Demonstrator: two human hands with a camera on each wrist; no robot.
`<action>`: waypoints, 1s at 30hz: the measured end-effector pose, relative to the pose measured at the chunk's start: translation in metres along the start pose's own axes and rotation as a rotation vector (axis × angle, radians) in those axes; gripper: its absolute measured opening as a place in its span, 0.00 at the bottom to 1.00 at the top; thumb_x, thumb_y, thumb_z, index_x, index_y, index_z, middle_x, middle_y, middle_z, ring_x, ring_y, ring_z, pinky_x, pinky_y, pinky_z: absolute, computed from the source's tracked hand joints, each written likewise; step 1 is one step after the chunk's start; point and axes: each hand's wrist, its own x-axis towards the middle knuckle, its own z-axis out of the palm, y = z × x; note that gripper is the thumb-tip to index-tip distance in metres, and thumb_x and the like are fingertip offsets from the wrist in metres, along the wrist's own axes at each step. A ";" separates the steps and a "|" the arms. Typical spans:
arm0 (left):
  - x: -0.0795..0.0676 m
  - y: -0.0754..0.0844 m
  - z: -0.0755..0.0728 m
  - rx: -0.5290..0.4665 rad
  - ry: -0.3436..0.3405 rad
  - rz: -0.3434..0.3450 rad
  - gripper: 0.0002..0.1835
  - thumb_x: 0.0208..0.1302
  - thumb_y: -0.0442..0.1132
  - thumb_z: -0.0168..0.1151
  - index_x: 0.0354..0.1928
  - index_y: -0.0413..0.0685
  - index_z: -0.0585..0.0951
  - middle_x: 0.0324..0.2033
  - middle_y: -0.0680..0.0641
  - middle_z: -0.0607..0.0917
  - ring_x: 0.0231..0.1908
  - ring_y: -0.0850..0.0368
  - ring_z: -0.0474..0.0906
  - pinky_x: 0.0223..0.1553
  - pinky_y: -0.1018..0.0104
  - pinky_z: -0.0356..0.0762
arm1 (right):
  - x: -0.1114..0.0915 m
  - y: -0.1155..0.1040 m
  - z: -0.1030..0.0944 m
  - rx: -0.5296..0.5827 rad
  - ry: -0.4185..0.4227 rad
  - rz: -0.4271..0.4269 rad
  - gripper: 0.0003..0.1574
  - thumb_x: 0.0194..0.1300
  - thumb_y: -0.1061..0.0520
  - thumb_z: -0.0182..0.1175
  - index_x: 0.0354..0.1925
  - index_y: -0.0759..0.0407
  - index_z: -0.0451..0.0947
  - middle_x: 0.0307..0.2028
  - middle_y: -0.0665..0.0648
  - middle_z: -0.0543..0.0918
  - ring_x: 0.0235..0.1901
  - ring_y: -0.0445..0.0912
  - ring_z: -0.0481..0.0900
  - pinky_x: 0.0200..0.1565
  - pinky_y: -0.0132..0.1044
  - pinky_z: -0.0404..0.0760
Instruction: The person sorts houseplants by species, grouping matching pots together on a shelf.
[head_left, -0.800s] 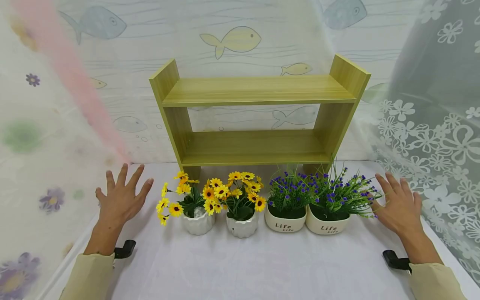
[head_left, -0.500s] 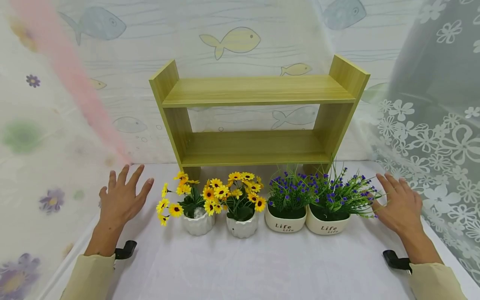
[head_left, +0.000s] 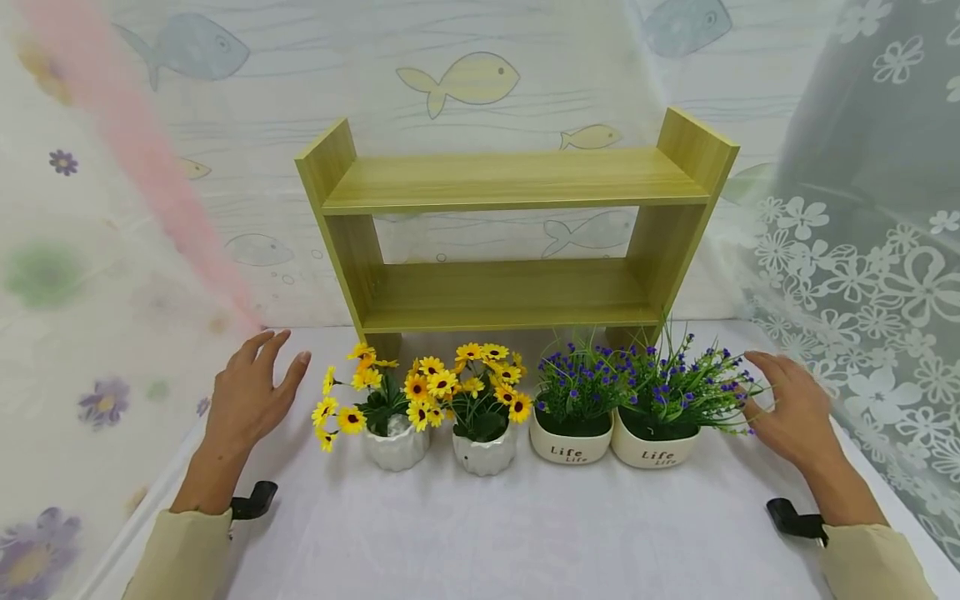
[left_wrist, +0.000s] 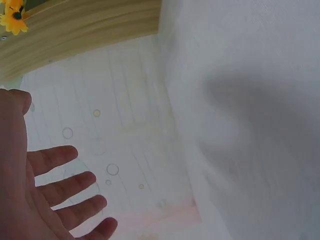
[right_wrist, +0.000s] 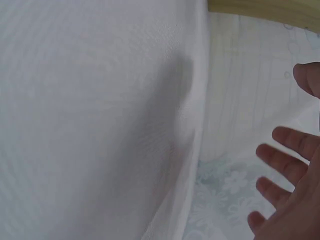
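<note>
My left hand [head_left: 251, 396] hovers over the left side of the white table, fingers loosely extended, holding nothing. Nearest to it stands a white pot of yellow flowers [head_left: 396, 446], with a second white pot of yellow flowers [head_left: 485, 452] to its right. Two cream oval pots lettered "Life", a left one [head_left: 570, 446] and a right one [head_left: 655, 450], bear purple-flowered grass. At the right, my right hand [head_left: 795, 412] is relaxed and holds nothing; its thumb side overlaps the outermost purple sprigs in the head view. The left wrist view also shows the left hand's spread fingers [left_wrist: 67, 190].
Behind the pots stands a two-tier wooden shelf [head_left: 517, 179] with nothing on either board. The white tablecloth [head_left: 510, 533] spreads in front. Patterned curtains hang at the back, a fish-print curtain [head_left: 315, 83], and on the right, a floral one [head_left: 885, 333].
Both hands have turned slightly inward, and their fingers, spread wide before, have drawn closer together. The pots and the shelf have stayed where they were.
</note>
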 end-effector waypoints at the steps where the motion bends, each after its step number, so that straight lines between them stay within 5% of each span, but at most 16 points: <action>1: 0.000 0.002 -0.001 -0.018 0.003 -0.001 0.37 0.82 0.60 0.49 0.78 0.39 0.68 0.75 0.29 0.66 0.71 0.23 0.63 0.68 0.21 0.61 | 0.001 0.000 0.000 0.016 -0.002 -0.014 0.44 0.54 0.71 0.62 0.71 0.68 0.68 0.65 0.80 0.72 0.66 0.80 0.64 0.61 0.83 0.60; 7: 0.000 0.014 -0.005 -0.124 0.016 -0.003 0.34 0.81 0.59 0.52 0.75 0.41 0.71 0.73 0.32 0.69 0.70 0.26 0.66 0.67 0.23 0.66 | 0.003 0.002 0.002 0.105 0.025 -0.164 0.43 0.48 0.77 0.64 0.65 0.72 0.72 0.59 0.80 0.77 0.60 0.80 0.70 0.62 0.78 0.63; 10: 0.001 0.021 -0.006 -0.165 0.027 0.011 0.33 0.82 0.60 0.51 0.75 0.44 0.72 0.72 0.33 0.70 0.69 0.28 0.67 0.66 0.24 0.67 | 0.003 0.005 0.003 0.164 0.003 -0.202 0.43 0.46 0.79 0.65 0.64 0.74 0.73 0.59 0.79 0.78 0.58 0.78 0.72 0.75 0.51 0.67; 11: 0.002 0.025 -0.007 -0.180 0.035 0.018 0.33 0.82 0.60 0.51 0.75 0.44 0.73 0.72 0.33 0.71 0.69 0.28 0.68 0.66 0.24 0.68 | 0.002 0.005 0.003 0.175 -0.019 -0.196 0.42 0.48 0.79 0.66 0.65 0.74 0.72 0.59 0.78 0.78 0.58 0.77 0.73 0.75 0.41 0.66; 14: 0.002 0.036 -0.012 -0.237 0.065 0.063 0.30 0.82 0.57 0.52 0.74 0.44 0.75 0.70 0.34 0.74 0.68 0.29 0.70 0.65 0.25 0.68 | -0.001 0.005 -0.002 0.199 -0.121 -0.159 0.42 0.54 0.75 0.69 0.68 0.71 0.71 0.63 0.76 0.76 0.60 0.71 0.72 0.64 0.30 0.69; 18: 0.005 0.053 -0.017 -0.304 0.084 0.110 0.29 0.82 0.54 0.54 0.74 0.44 0.75 0.69 0.35 0.78 0.67 0.32 0.73 0.64 0.29 0.72 | -0.006 0.000 -0.009 0.202 -0.265 -0.093 0.46 0.57 0.67 0.76 0.71 0.65 0.70 0.66 0.72 0.76 0.59 0.64 0.75 0.50 0.40 0.77; 24: 0.013 0.072 -0.020 -0.362 0.103 0.126 0.31 0.80 0.54 0.58 0.76 0.45 0.71 0.67 0.39 0.80 0.66 0.36 0.77 0.63 0.33 0.75 | -0.011 -0.018 -0.013 0.252 -0.480 -0.028 0.43 0.61 0.54 0.78 0.68 0.69 0.72 0.62 0.72 0.81 0.59 0.71 0.79 0.51 0.49 0.83; 30: 0.023 0.088 -0.024 -0.458 0.144 0.162 0.30 0.79 0.51 0.61 0.75 0.44 0.72 0.66 0.40 0.81 0.61 0.35 0.82 0.64 0.33 0.76 | -0.013 -0.029 -0.012 0.317 -0.530 -0.049 0.58 0.58 0.52 0.80 0.77 0.67 0.63 0.73 0.69 0.72 0.69 0.42 0.71 0.57 0.23 0.71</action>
